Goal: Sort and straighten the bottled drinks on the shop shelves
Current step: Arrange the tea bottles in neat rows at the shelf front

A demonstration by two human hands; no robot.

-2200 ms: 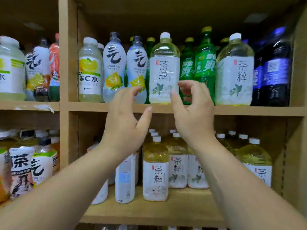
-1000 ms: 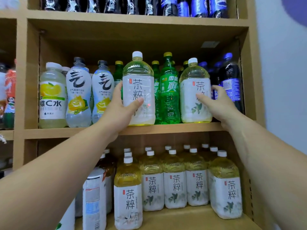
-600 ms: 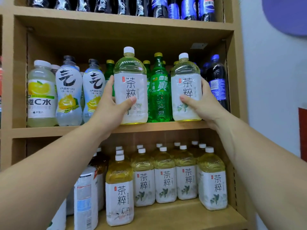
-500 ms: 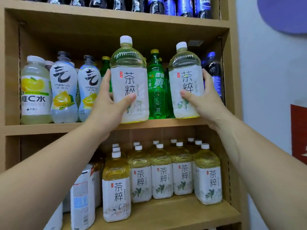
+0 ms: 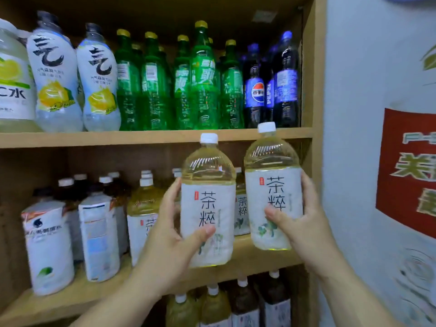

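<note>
while gripped, both tea bottles (image 5: 208, 175) (image 5: 273, 161) point caps up.

Bottled drinks (image 5: 203, 90) on wooden shelves (image 5: 141, 138)

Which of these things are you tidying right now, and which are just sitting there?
In the job:
- left tea bottle, gripped by the left hand
- right tea bottle, gripped by the right hand
- shelved tea bottles behind them

Just sitting there:
- green soda bottles
- blue cola bottles
- lemon drink bottles
- red wall sign
</note>
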